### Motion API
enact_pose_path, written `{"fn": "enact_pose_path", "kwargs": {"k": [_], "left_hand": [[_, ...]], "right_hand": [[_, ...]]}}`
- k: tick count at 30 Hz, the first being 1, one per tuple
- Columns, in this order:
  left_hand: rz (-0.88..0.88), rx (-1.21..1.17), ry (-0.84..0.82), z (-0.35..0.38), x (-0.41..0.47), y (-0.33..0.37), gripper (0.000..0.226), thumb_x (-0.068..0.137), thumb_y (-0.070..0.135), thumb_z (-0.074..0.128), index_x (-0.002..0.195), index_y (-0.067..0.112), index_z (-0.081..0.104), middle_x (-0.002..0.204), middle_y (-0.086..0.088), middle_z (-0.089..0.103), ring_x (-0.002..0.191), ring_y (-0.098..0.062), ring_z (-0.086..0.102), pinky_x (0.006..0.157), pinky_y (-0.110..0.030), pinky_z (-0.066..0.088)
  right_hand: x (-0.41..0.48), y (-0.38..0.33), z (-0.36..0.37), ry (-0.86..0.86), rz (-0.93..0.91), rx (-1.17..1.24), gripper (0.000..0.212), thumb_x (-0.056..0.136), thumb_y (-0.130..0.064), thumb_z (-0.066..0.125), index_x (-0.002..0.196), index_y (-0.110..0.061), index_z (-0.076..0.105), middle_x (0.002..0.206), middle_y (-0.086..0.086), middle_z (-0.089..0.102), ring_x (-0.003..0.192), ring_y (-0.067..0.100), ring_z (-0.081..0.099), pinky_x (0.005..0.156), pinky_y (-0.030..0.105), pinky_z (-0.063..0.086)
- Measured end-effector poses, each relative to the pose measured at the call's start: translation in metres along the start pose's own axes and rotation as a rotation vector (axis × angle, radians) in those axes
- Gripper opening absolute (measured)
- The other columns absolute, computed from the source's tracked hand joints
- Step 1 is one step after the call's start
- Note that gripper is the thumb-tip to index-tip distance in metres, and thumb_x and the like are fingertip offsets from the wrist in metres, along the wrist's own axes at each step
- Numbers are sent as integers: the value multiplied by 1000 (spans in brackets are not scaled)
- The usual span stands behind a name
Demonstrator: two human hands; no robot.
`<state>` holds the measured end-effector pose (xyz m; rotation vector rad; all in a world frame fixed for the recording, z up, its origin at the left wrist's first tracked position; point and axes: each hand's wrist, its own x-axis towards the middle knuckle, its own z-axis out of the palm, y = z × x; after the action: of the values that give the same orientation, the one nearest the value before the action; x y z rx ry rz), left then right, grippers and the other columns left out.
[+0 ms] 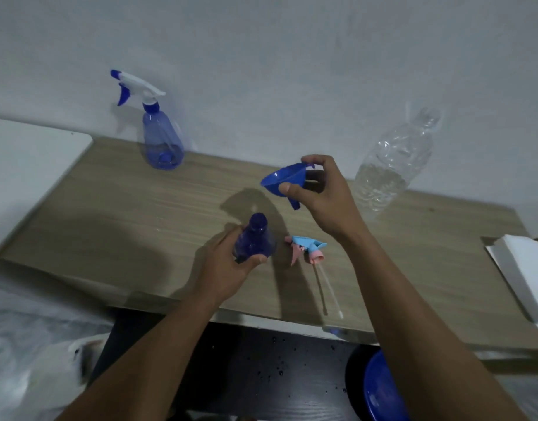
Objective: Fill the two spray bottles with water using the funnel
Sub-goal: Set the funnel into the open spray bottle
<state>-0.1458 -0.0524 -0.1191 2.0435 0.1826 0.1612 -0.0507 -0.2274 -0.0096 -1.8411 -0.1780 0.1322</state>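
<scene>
My left hand (228, 268) grips an open dark blue spray bottle (255, 238) that stands on the wooden table (124, 214), its neck uncapped. My right hand (322, 196) holds a blue funnel (284, 182) in the air, tilted, above and to the right of the bottle's mouth. The bottle's pink and light blue spray head (307, 249) lies on the table just right of the bottle, its tube pointing toward me. A second spray bottle (162, 144), pale blue with a white and blue trigger head on, stands at the back left by the wall.
A clear plastic water bottle (392, 165), partly full and uncapped, stands at the back right. White paper or a box (523, 275) lies at the table's right edge. A white board (27, 159) sits at the left. Below the table's front edge is a blue round object (380, 390).
</scene>
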Motion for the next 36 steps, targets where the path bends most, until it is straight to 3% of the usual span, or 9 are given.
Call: {"fn": "enact_pose_path", "kwargs": {"k": [5,9,15,20,23,26,30,33,36], "left_hand": [[-3,-18,8,0,0,1,54,74,15,87,123,18,63,98,34,51,89,33,47,75,5,33],[-17,-6,-21,-2,0,1,59,75,17,86,128,21,61,99,32,52,87,32,47,74,6,33],[-14,23,-6,-3,0,-3,62,75,23,86,131,24,59,109,19,58,95,3,53,75,6,31],[-14,20,-16,-3,1,-5,61,75,21,85,131,22,59,113,15,62,87,20,52,74,7,32],[-18,31,-33,-2,3,-7,59,76,23,85,130,23,60,114,14,62,90,24,51,74,4,36],[-44,24,-52,-2,4,-9,54,77,25,84,126,25,62,113,12,66,91,7,61,70,-1,42],[-22,30,-64,-1,4,-9,60,78,25,82,131,31,55,111,13,65,90,-1,61,67,-3,41],[-28,53,-67,-1,5,-9,61,79,26,81,131,32,49,106,16,65,86,2,61,63,-3,41],[-20,88,-53,0,5,-12,59,80,28,81,130,32,50,110,14,64,87,1,61,67,-5,43]], "right_hand": [[-21,0,24,-13,-20,203,72,74,-1,86,133,-17,50,121,8,62,93,6,69,75,20,54],[-25,14,36,-22,-37,191,79,72,5,86,142,-11,51,123,-3,64,104,-3,67,85,17,53],[-28,24,37,-17,-63,194,77,70,5,87,138,-10,55,131,3,65,112,4,67,90,20,52],[-37,31,36,-32,-60,153,75,70,9,86,134,-18,56,129,0,65,114,8,66,87,19,54],[-41,36,38,-71,-44,63,83,67,-9,91,139,-24,51,135,-6,61,125,15,61,97,33,56],[-47,28,39,-104,-29,-64,95,62,-40,92,144,-37,44,140,-21,55,128,3,55,96,41,56],[-50,22,39,-63,-52,-109,82,76,-35,87,146,-32,45,137,-20,57,123,3,59,82,29,58],[-51,20,40,-48,-50,-143,80,76,-35,86,145,-34,44,132,-24,57,121,4,60,66,21,52],[-52,20,40,-33,-51,-164,83,73,-39,87,145,-33,46,136,-16,60,121,3,60,73,30,59]]}}
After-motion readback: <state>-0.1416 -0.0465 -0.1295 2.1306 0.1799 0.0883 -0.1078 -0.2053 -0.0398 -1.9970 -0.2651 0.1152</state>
